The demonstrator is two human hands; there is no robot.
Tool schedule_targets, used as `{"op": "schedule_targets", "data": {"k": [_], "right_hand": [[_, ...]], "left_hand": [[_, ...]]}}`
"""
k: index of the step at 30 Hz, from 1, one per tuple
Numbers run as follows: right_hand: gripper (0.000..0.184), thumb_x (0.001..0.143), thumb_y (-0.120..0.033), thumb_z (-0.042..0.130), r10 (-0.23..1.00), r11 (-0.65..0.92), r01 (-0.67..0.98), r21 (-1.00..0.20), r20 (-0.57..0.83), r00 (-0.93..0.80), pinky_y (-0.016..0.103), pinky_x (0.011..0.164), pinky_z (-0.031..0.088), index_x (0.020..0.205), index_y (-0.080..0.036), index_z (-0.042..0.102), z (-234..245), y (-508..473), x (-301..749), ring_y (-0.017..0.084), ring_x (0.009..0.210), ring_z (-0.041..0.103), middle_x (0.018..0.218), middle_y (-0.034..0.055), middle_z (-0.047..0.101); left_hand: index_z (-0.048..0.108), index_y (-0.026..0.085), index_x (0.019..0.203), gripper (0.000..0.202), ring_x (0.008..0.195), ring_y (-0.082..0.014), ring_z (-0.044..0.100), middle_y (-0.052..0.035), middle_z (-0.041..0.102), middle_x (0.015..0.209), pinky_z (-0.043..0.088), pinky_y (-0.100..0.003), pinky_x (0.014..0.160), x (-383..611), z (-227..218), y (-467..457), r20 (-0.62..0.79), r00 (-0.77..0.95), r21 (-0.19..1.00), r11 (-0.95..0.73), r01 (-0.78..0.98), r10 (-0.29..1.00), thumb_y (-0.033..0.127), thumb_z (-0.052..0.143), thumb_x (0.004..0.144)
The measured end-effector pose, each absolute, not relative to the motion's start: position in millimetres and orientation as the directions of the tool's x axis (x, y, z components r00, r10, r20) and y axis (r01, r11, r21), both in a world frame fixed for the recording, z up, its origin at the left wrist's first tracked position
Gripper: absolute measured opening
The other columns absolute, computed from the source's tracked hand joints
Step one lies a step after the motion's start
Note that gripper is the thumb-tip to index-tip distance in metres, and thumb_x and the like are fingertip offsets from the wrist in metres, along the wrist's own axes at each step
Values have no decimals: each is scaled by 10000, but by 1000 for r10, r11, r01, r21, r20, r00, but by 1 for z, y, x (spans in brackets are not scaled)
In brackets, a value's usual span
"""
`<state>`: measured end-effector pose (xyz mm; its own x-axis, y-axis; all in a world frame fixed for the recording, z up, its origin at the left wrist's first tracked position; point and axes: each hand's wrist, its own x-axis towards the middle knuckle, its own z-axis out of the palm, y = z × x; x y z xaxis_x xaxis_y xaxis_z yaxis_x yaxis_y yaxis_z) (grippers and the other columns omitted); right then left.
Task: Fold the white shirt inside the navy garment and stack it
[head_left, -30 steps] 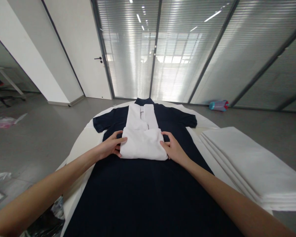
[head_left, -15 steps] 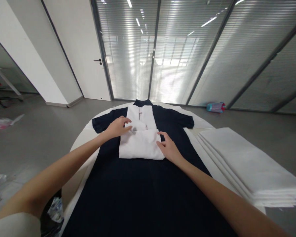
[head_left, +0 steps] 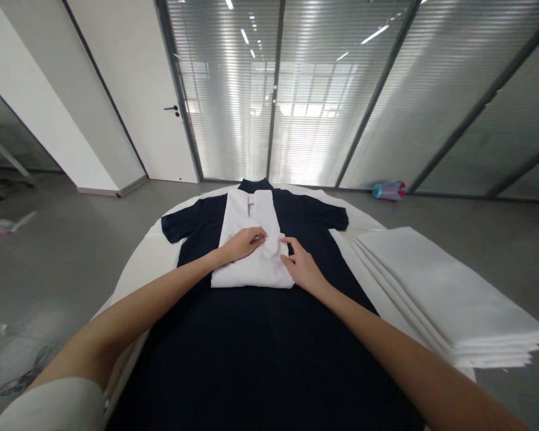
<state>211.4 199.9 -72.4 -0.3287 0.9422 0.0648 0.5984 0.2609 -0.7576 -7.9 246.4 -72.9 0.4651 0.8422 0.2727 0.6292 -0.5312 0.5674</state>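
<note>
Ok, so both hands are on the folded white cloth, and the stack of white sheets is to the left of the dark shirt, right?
Not quite: the stack of white sheets is to the right of the dark shirt, as the head view shows. The left hand and right hand are on the folded white cloth, as you said.

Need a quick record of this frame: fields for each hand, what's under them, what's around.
left hand: the left hand, resting on a folded white cloth
right hand: the right hand, fingers at the cloth's right edge
under cloth: a dark navy polo shirt, laid flat, sleeves spread
surface: a round white surface, under the shirt
right of shirt: a stack of folded white sheets
floor: a striped cylinder, by the glass wall
</note>
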Motion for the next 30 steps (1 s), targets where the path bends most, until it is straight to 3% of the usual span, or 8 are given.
{"op": "schedule_targets", "data": {"k": [5,10,14,18,22,25,27,30], "right_hand": [[398,883,-176,487,943,237,592,-770,36,-332,256,601,362,1281,-181,470,-71,202,209,143,480,489,527,-100,488],[396,867,-166,513,949,247,572,-783,75,-307,251,591,390,1263,-183,497,-74,202,207,137,465,518,545,-93,527],[420,865,-194,542,957,226,554,-801,77,-279,256,588,424,1281,-188,485,-77,204,208,146,472,551,537,-92,541],[385,874,-230,549,962,216,575,-789,69,-265,274,614,478,1254,-181,515,-76,207,212,155,502,589,579,-65,583],[343,933,-331,490,909,404,674,-618,355,-220,352,791,530,1219,-172,591,-63,206,211,213,868,684,1091,114,674],[508,995,-426,371,798,596,658,-460,431,-421,426,1068,415,1380,-132,522,-58,198,202,270,1331,486,1440,180,504],[645,1004,-501,327,762,648,662,-377,325,-560,466,1174,277,1494,-89,401,-62,191,195,285,1474,277,1570,190,341],[800,995,-600,264,777,619,719,-317,114,-619,512,1204,188,1565,-40,229,-75,183,192,292,1515,137,1624,192,171]], "left_hand": [[638,143,1200,300,1129,-260,603,-147,653,1202,443,-406,984,-4,-46,219,436,484,320,-633,705,759,221,435,992],[553,191,1372,430,1334,-273,492,-123,591,1382,339,-476,1118,10,-35,193,317,702,142,-764,630,637,394,376,1037],[379,198,1522,674,1473,-356,259,-118,374,1569,198,-550,1178,5,-59,193,125,666,157,-677,719,736,603,378,984],[248,228,1575,736,1510,-342,130,-76,229,1630,116,-537,1202,-3,-76,194,54,609,200,-606,770,791,653,307,977],[255,245,1573,728,1514,-331,115,-69,238,1628,102,-530,1206,-2,-77,193,62,601,203,-600,774,797,653,318,973],[252,224,1573,726,1512,-341,114,-94,241,1624,112,-546,1203,-2,-79,194,78,617,199,-618,760,783,631,336,978],[241,204,1576,714,1512,-344,109,-113,233,1623,121,-554,1201,-3,-81,195,86,635,182,-639,747,767,587,364,986],[219,188,1580,718,1514,-338,97,-123,233,1622,124,-558,1201,-3,-84,196,89,646,168,-651,740,758,560,385,989]]}}
